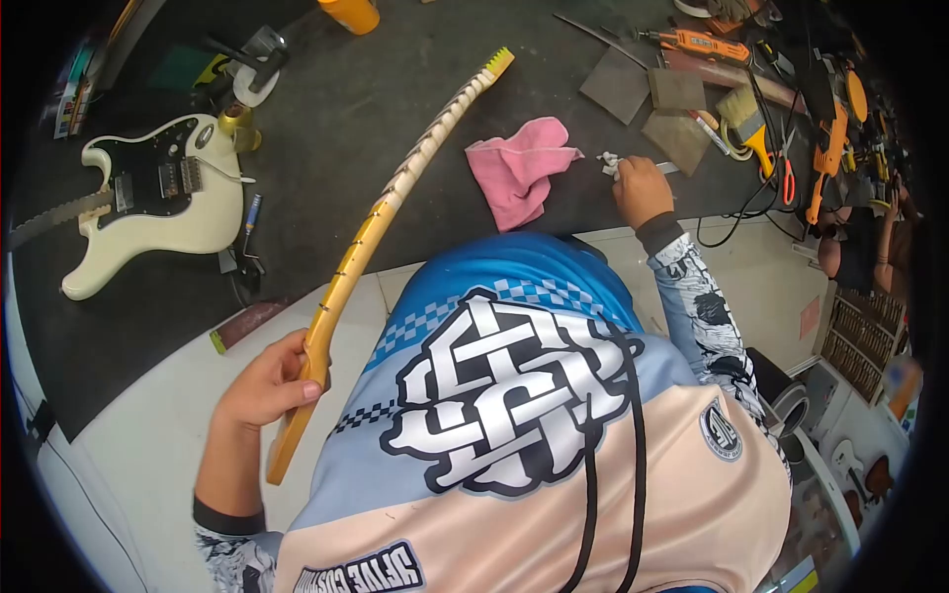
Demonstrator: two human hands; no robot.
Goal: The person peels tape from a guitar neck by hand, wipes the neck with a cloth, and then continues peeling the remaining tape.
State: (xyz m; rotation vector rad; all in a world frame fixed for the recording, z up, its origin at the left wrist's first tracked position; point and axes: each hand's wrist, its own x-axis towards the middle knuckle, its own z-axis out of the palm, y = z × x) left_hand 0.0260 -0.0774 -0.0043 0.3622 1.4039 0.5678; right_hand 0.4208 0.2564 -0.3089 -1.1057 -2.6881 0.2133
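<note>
Spreading dark and wide across the upper view, the tabletop (pixel 326 138). Lying flat on its left part, a cream electric guitar body (pixel 158 203) with a black pickguard, well apart from the hands. Running as one long diagonal from lower left to upper right, the yellow guitar neck (pixel 390 198), its long axis tilted, its far end pointing up and away over the tabletop toward the upper right, its near end reaching down past the tabletop edge beside the person's patterned shirt. Sitting crumpled just right of the neck's upper half, a pink cloth (pixel 519 168). Lying farther right among scattered tools, a paintbrush (pixel 746 124). Gripping the neck near its lower end, the left hand (pixel 267 381), fingers wrapped around the wood. Resting on the tabletop beside the cloth, the right hand (pixel 641 190), closed on something small and whitish, hard to identify.
</note>
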